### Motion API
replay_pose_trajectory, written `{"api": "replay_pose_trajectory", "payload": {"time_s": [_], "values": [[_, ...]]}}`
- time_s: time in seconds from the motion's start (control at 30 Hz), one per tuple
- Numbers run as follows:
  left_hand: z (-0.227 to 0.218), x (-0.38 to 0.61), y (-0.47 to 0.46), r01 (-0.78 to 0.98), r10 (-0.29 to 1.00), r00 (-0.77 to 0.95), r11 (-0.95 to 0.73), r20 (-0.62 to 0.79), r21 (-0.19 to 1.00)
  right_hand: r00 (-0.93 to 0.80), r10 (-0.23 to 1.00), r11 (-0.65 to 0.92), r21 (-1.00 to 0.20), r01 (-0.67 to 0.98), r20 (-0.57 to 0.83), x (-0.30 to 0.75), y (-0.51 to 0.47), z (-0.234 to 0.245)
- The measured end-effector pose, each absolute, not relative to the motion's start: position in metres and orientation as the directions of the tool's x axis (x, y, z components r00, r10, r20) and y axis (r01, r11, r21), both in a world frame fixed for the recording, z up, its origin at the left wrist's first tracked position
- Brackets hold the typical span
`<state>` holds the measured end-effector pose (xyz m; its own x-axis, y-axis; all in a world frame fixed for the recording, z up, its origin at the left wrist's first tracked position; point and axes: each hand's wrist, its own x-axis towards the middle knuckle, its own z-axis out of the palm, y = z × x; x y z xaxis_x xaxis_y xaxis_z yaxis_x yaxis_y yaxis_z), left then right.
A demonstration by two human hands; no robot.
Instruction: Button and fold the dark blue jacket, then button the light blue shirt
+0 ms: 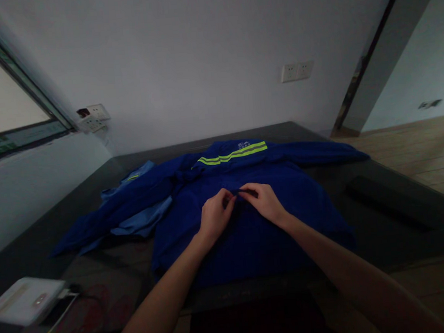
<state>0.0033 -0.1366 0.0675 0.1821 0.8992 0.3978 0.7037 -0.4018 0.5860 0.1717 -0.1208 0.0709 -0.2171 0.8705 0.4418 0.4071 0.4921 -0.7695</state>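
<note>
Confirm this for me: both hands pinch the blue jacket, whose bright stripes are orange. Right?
Wrong on colour: the head view shows bright yellow-green stripes. The left hand and right hand do pinch the blue jacket.

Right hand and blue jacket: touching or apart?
Touching. The head view shows the right hand pinching a bit of the blue jacket near its middle.

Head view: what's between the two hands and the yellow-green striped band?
Just cloth of the blue garment: from the left hand and right hand up to the yellow-green striped band, the head view shows no separate object.
</note>
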Motion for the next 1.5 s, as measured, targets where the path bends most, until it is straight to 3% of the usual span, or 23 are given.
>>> {"api": "replay_pose_trajectory", "payload": {"time_s": [0.63, 0.93, 1.2, 1.5], "values": [[0.065, 0.001, -0.133, 0.742, 0.915, 0.153, -0.355, 0.372, 0.568, -0.349, 0.807, 0.59, -0.638, 0.495, 0.476, 0.17, -0.125, 0.072], [0.064, 0.001, -0.133, 0.734, 0.921, 0.19, -0.363, 0.341, 0.574, -0.292, 0.84, 0.542, -0.719, 0.436, 0.456, 0.175, -0.116, 0.069], [0.063, 0.001, -0.132, 0.704, 0.909, 0.246, -0.406, 0.336, 0.582, -0.293, 0.907, 0.392, -0.862, 0.323, 0.303, 0.179, -0.108, 0.062], [0.068, 0.003, -0.135, 0.637, 0.904, 0.274, -0.426, 0.328, 0.643, -0.293, 0.917, 0.363, -0.87, 0.335, 0.27, 0.18, -0.11, 0.069]]}}
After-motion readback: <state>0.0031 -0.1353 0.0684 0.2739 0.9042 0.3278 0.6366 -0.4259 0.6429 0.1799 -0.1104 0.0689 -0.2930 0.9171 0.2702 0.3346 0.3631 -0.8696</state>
